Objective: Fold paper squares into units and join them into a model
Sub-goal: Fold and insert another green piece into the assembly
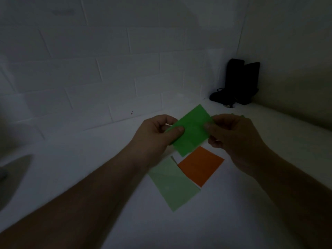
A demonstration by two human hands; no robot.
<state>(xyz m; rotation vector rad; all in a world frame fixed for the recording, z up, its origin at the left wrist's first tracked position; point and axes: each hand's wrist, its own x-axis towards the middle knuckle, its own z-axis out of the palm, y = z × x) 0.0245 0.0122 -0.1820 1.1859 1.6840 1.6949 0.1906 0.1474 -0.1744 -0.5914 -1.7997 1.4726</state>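
Note:
A bright green paper (pixel 193 130) is held in the air above the white table, tilted, between both hands. My left hand (pixel 156 133) pinches its left edge with the thumb on top. My right hand (pixel 231 135) pinches its right edge, thumb on the paper's face. Below them on the table lie an orange paper square (pixel 201 166) and a pale green paper square (pixel 172 184), side by side and touching at one edge. A thin white strip of paper shows along the orange square's lower edge.
The white table (pixel 89 168) meets a white brick-patterned wall (pixel 107 69) behind. A black object (pixel 239 83) stands in the far right corner. A grey shape (pixel 12 175) juts in at the left edge. The light is dim.

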